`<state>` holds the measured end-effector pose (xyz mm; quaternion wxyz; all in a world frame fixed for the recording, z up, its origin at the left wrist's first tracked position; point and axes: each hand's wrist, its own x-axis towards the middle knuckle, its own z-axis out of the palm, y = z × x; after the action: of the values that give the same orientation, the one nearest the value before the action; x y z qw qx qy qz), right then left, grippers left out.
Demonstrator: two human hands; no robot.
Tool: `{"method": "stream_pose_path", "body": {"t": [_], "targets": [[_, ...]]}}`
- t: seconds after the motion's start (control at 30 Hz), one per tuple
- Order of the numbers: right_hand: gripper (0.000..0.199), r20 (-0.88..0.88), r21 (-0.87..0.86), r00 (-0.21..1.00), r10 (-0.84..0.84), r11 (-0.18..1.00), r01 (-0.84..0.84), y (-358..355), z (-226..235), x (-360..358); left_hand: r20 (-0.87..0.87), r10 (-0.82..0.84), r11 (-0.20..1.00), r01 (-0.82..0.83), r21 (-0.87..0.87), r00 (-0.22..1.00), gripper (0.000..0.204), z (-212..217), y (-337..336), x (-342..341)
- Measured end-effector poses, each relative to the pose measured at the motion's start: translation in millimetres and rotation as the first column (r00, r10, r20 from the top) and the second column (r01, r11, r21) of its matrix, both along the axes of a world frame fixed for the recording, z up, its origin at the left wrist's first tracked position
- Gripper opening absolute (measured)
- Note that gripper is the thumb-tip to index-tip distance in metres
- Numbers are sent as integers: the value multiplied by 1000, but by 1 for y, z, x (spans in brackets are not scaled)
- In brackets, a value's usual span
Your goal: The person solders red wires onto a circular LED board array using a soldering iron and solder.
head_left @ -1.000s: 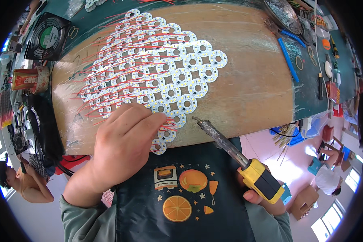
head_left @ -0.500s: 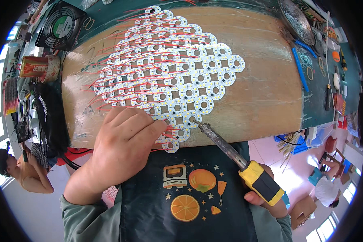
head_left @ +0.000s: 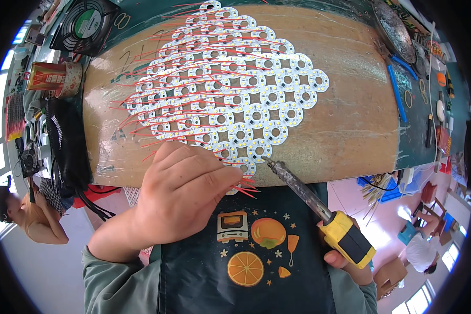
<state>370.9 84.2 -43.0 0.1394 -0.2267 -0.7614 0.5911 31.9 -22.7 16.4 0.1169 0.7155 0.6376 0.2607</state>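
My left hand (head_left: 186, 191) is closed in a pinch on a bunch of short red wires (head_left: 249, 187), whose ends stick out past the fingertips. It covers the near left corner of a panel of joined ring-shaped white LED boards (head_left: 272, 97). Thin red wires lie across many of the rings, mostly on the panel's left half. My right hand (head_left: 345, 246) grips the yellow and black handle of a soldering iron (head_left: 309, 194). The iron's tip points up and left, at the edge of a ring near the panel's front; contact is hard to tell.
The panel lies on a brown board (head_left: 350, 99) over a green table. At the left are a black fan (head_left: 86, 25), a red can (head_left: 46, 76) and black cables. Blue-handled pliers (head_left: 396, 94) and a metal dish (head_left: 395, 31) sit at the right. Two other people are farther off.
The LED panel has shifted slightly right in view. My left hand has moved right, with red wire ends now showing beyond its fingertips. The soldering iron has moved a little right too.
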Motion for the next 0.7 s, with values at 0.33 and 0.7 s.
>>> {"method": "stream_pose_path", "body": {"t": [0.33, 0.7], "targets": [[31, 10, -418, 992, -124, 901, 116, 2, 23, -79, 377, -16, 1000, 23, -13, 926, 29, 2, 11, 21], [29, -158, -501, 961, -228, 857, 121, -10, 20, -104, 424, -45, 999, 37, 29, 904, 33, -4, 7, 34]]}}
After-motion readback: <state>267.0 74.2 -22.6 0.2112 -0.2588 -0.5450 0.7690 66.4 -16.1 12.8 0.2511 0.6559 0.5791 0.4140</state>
